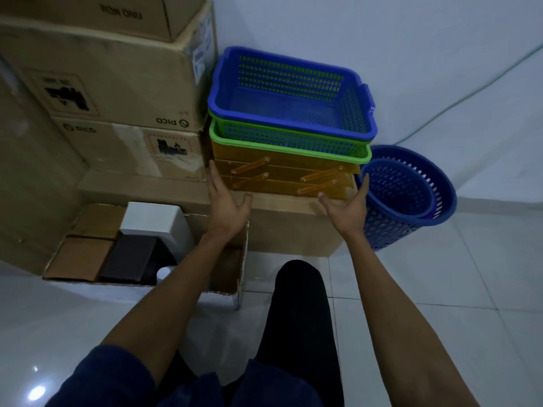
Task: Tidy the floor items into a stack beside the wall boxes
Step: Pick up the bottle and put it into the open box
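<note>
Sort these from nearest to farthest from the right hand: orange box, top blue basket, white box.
1. Orange plastic fold-out box: right hand at its right end.
2. Blue rectangular plastic basket: top of the stack, above.
3. White square box: far left, low down.

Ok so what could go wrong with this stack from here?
The blue basket sits skewed in the green basket, overhanging on the right; a nudge could slide it off. The left hand and right hand flank the orange box underneath; shifting it may topple both baskets toward the round baskets beside it.
</note>
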The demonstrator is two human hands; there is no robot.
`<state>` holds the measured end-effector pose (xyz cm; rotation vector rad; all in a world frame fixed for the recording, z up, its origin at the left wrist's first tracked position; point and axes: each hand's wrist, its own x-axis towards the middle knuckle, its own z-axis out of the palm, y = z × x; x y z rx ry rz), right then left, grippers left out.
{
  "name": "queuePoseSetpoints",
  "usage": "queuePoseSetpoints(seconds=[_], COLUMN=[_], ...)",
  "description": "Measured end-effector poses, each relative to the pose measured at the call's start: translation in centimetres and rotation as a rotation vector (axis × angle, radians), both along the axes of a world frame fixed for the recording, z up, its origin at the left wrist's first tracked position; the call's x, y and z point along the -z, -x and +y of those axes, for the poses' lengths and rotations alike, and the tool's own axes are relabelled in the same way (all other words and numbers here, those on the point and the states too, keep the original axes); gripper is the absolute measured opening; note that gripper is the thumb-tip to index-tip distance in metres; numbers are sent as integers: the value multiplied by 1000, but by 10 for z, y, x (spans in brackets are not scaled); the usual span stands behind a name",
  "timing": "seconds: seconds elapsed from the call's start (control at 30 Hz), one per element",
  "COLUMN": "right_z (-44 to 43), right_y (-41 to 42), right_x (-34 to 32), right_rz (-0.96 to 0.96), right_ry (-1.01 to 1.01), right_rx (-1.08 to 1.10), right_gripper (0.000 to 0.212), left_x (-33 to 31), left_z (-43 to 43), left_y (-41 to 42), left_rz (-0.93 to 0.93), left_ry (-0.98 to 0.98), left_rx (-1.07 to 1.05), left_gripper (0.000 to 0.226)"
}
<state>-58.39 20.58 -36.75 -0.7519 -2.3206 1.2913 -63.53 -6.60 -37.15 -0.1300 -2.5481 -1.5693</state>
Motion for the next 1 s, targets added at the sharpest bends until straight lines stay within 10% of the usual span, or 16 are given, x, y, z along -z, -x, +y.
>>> queuePoseSetpoints(seconds=[0.3, 0.77, 1.0], right_z=[-32, -27, -22], right_y=[10, 21, 10], right_x=[-1, -4, -52], right_rz=[103, -108, 178], right_ry=[8, 23, 233], right_rx=[2, -212, -72], right_gripper=[87, 117, 120], left_x=[-16, -30, -56], left_z=[1, -7, -14], left_y=[18, 25, 10], left_rz=[4, -291, 250], left_ry=[-193, -31, 306], left_rx=[-211, -177, -114], left_gripper=[104, 123, 110])
